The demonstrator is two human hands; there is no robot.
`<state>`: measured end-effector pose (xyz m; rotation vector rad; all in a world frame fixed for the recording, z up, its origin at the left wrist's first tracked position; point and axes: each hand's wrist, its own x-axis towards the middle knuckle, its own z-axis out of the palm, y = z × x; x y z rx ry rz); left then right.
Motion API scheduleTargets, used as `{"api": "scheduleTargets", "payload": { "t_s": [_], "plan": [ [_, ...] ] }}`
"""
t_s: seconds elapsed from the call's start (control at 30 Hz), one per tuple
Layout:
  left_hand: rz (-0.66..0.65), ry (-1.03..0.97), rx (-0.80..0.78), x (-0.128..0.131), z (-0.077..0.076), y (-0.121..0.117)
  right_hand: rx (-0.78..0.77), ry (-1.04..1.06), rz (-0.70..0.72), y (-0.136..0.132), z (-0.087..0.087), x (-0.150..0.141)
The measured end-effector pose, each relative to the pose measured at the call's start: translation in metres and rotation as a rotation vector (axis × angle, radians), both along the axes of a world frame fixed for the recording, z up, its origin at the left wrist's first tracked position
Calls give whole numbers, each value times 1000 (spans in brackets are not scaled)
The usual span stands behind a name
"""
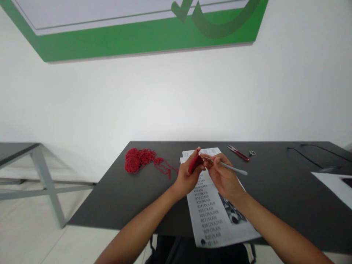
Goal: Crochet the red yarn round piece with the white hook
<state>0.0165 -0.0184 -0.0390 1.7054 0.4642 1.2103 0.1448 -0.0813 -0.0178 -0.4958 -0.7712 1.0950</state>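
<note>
The left hand point(187, 178) is closed around a small red crocheted piece point(195, 163), pinching it between thumb and fingers just above the printed pattern sheet point(213, 214). The right hand point(223, 175) is closed on a grey crochet hook point(229, 167), gripped like a pencil, with the hook's tip pointing at the red piece and its handle end sticking out away from it. Both hands meet over the top of the pattern sheet, which lies on the dark table point(275, 190). A strand runs from the piece toward the loose ball of red yarn point(135, 160), which rests on the table well to the far side of the left hand from the sheet. Beyond the sheet, towards the wall, lie red-handled snips point(238, 153) and a small metal ring point(252, 153).

To work the stitch well, the person would likely keep the piece steady near the hook tip, hold even tension on the strand, and let the yarn feed freely from the ball
</note>
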Motion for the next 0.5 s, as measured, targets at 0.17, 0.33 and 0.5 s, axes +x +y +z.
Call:
{"api": "scheduleTargets", "payload": {
  "t_s": [0.17,0.33,0.5],
  "plan": [
    [-99,-9,58,0,-6,-2,44,-156,-145,0,-7,1],
    [-213,-29,-49,2,-7,-4,15,-249,-180,3,-16,5],
    [-264,-66,-199,-1,-3,-6,-20,-351,-194,5,-20,8]
  ]
}}
